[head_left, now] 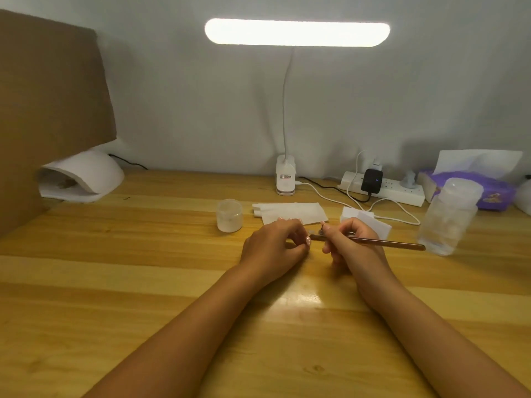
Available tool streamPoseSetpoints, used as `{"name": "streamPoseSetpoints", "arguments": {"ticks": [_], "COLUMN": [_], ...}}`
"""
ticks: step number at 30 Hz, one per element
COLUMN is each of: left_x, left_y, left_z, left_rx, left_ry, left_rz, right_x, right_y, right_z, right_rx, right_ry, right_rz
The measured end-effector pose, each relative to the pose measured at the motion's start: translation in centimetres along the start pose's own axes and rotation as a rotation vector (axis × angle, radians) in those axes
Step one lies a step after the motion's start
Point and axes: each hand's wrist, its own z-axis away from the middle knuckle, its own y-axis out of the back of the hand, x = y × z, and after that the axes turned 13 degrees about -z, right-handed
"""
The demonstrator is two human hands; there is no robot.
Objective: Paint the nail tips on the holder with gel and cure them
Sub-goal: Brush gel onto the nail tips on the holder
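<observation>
Centrally, both forearms reach over the wooden surface [115, 282], and the hands meet just in front of a stack of white paper wipes [290, 214].

Right hand [353, 242]: its grip is closed on a brown-handled brush [388, 243]. The handle runs out to the right, and the tip points left into the gap between the hands.

Left hand [273, 248]: the fingers are curled, with the thumb tucked near the brush tip. From my remote view I cannot tell whether this grip encloses anything.

Nail tip holder [322, 226]: a small upright piece carrying one pale tip. It stands between the two hands, just beside the right forefinger. Its details are too small for me to resolve, and I cannot tell which hand steadies it.

Surroundings:
- A frosted jar [229, 215] sits left of the wipes.
- A white block [365, 222] lies behind the right hand.
- A clear plastic bottle [448, 216] stands at the right, near the end of the brush handle.
- A white curing lamp [83, 176] rests at the far left against a cardboard panel [48, 110].
- A lit bar lamp [297, 33] rises from its clamp base [285, 179] at the rear edge.
- To the right of the base are a power strip [402, 193], carrying a black adapter [371, 180], and a purple tissue pack [471, 191].
</observation>
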Motion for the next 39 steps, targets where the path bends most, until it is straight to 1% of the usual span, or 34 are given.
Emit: {"name": "streamPoseSetpoints", "arguments": {"ticks": [7, 17, 20, 26, 36, 39], "left_x": [0.07, 0.07, -0.08, 0.07, -0.03, -0.23], "left_y": [-0.29, -0.17, -0.27, -0.05, -0.22, -0.29], "left_z": [0.06, 0.30, 0.27, 0.42, 0.26, 0.15], "left_rx": [0.026, 0.040, 0.039, 0.025, 0.018, 0.019], "left_ry": [-0.055, -0.076, -0.082, -0.064, -0.050, -0.039], "left_rz": [-0.032, -0.068, -0.067, -0.076, -0.049, -0.025], "right_x": [0.21, 0.44, 0.60, 0.57, 0.63, 0.55], "right_y": [-0.17, -0.15, -0.19, -0.26, -0.40, -0.27], "right_z": [-0.05, -0.39, -0.48, -0.45, -0.45, -0.47], "right_rx": [0.036, 0.016, -0.002, -0.009, 0.008, 0.030], "right_ry": [0.041, 0.039, 0.045, 0.044, 0.042, 0.047], "right_rz": [0.041, 0.056, 0.100, 0.204, 0.232, 0.193]}}
